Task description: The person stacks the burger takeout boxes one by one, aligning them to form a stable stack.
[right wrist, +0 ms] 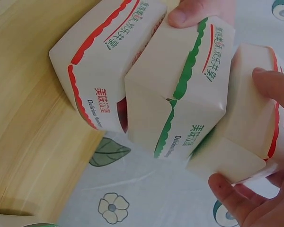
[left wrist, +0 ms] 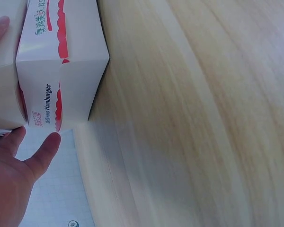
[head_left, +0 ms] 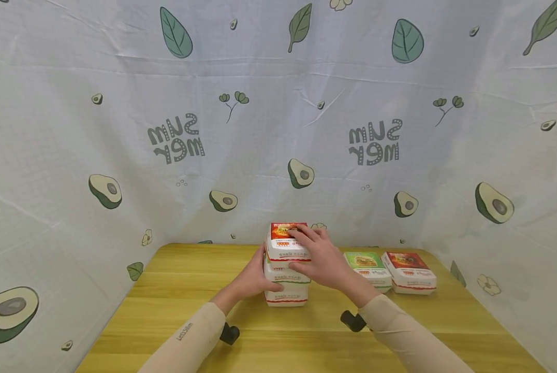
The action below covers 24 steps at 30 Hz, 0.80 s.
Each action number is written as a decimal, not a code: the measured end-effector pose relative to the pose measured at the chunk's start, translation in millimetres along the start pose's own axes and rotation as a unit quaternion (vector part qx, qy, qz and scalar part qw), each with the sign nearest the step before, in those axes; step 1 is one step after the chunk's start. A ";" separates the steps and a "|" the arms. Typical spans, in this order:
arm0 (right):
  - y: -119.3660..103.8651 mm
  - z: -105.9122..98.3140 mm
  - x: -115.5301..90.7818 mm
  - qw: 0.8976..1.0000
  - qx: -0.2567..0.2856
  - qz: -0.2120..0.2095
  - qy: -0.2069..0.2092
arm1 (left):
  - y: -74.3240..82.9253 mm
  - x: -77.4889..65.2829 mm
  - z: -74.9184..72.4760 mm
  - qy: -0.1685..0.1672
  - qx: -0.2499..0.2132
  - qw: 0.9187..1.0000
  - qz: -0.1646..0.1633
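Three white cardboard hamburger boxes stand stacked on the table. The bottom box (head_left: pixel 286 298) has a red wavy trim, the middle box (head_left: pixel 291 276) (right wrist: pixel 180 90) a green one, and the top box (head_left: pixel 285 249) (right wrist: pixel 241 99) a red one. My left hand (head_left: pixel 252 277) grips the middle box from the left, its thumb across the front; some of its fingers (left wrist: pixel 46 149) show past the boxes in the left wrist view. My right hand (head_left: pixel 325 259) holds the top box, thumb on the front face and fingers over the lid and side. The boxes sit slightly askew.
To the right on the wooden table (head_left: pixel 180 290) stand a green-lidded hamburger box (head_left: pixel 367 267) and a red-lidded one (head_left: pixel 409 272), side by side. A printed cloth (head_left: pixel 260 129) hangs behind the table's back edge.
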State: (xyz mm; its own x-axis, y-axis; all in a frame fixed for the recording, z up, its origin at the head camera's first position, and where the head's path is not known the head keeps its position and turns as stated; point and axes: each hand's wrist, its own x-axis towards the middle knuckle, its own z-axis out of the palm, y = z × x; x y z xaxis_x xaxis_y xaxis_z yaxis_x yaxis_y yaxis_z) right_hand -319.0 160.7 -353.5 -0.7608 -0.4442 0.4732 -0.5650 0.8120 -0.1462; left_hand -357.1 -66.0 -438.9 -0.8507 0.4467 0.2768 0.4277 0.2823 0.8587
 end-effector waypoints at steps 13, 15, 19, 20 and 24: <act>-3.5 2.7 2.7 1.000 0.005 0.010 -0.009 | 1.9 -0.7 0.3 -0.005 -0.009 1.000 0.008; -3.8 2.7 2.4 1.000 0.005 0.010 -0.008 | 0.8 0.1 0.4 -0.005 -0.012 1.000 0.008; -3.9 3.3 1.7 1.000 0.003 0.010 -0.006 | -2.1 1.3 1.1 -0.006 -0.019 1.000 0.007; -3.7 3.6 1.5 1.000 0.003 0.010 -0.006 | -1.7 1.1 1.2 -0.006 -0.020 1.000 0.008; -2.9 4.6 1.2 1.000 0.000 0.012 -0.004 | 8.7 -2.3 -0.3 -0.009 -0.022 1.000 0.007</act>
State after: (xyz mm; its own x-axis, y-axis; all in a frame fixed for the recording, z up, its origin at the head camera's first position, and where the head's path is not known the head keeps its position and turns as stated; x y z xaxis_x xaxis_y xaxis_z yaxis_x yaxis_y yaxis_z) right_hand -319.7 156.1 -356.5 -0.7771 -0.4272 0.4622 -0.5463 0.8225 -0.1583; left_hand -351.6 -64.8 -431.9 -0.8384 0.4663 0.2821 0.4263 0.2388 0.8725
